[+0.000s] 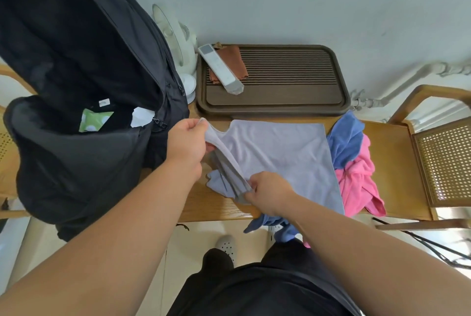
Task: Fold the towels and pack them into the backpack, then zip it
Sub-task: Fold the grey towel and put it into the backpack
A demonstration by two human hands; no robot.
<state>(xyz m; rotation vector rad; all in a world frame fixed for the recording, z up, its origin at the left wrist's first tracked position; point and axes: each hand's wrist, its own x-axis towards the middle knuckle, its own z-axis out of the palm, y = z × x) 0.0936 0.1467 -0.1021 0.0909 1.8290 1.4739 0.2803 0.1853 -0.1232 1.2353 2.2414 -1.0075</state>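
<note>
Fingers of left hand (187,143) and right hand (271,193) pinch the grey towel (280,155); hold the edge between them tight, corners matched.

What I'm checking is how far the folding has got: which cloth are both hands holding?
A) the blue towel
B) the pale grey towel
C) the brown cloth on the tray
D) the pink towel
B: the left hand and the right hand both pinch one edge of the pale grey towel, while the blue towel and the pink towel lie crumpled beside it, untouched.
</note>
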